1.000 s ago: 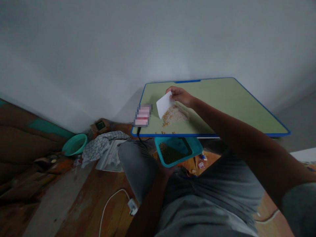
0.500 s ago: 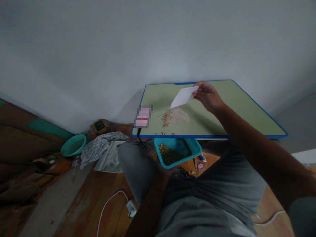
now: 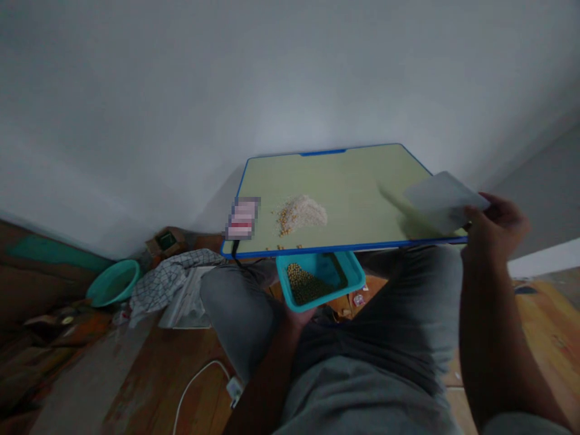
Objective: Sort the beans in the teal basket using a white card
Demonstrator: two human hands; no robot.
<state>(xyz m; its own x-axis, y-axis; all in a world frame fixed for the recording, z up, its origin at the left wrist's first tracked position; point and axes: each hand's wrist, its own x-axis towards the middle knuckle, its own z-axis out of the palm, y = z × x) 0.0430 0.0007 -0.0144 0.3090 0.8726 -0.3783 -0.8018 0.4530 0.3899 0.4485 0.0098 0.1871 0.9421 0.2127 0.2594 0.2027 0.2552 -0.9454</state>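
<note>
My right hand [image 3: 496,226] is closed on a white card [image 3: 438,199], held above the right front corner of a green table with a blue rim [image 3: 362,246]. A heap of rice mixed with yellow beans [image 3: 301,213] lies on the table's left part, well apart from the card. Below the table's front edge, a teal tray [image 3: 351,279] holds dark green and yellow beans [image 3: 306,284]. My left hand [image 3: 296,316] supports the tray from beneath; only a small part of it shows, and its fingers are hidden.
A pixelated pink object [image 3: 242,219] sits at the table's left front corner. On the wooden floor to the left lie a checked cloth [image 3: 165,279], a teal basin [image 3: 113,283] and a white cable with a plug [image 3: 233,388]. A wall stands right behind.
My right hand has carried the white card from the grain heap up and away to the right front corner of the table. The tray under the edge has stayed in place.
</note>
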